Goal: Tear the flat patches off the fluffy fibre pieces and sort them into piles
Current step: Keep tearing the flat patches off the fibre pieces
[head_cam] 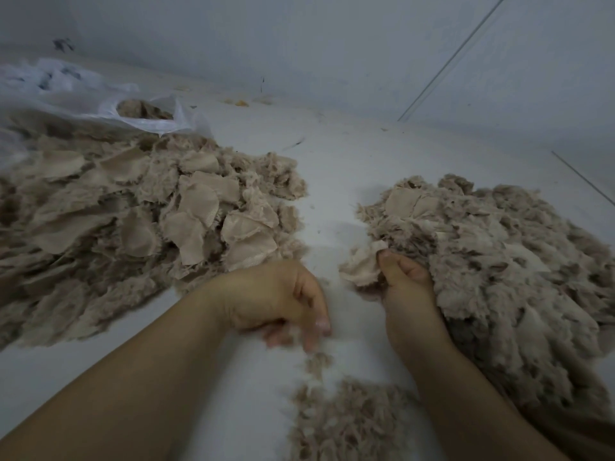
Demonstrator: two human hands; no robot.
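Right hand (404, 287): reaches into the near edge of the right pile (499, 261); thumb and curled fingers pinch a fluffy fibre piece with its flat patch (361, 266) facing out to the left, presumably so that the patch edge is free to be seized.
Left hand (289, 304): hangs above the white work surface (332, 161), fingers loosely curled downward and holding nothing; a few loose fibres sit just below the fingertips. It lies near the right hand but apart from it.
Left pile (133, 221): many flat woven patches lie uppermost, mixed with fluff; judged to be the sorted-patch side.
Right pile: mostly fluffy pieces, a few patches visible at the top; judged to be the stock not yet stripped.
Near pile (349, 417): loose fluff between the forearms, probably the stripped fibre.
Plastic bag (109, 98): lies open behind the left pile, with more fibre inside.
Step in hand: picking up the next piece for tearing.
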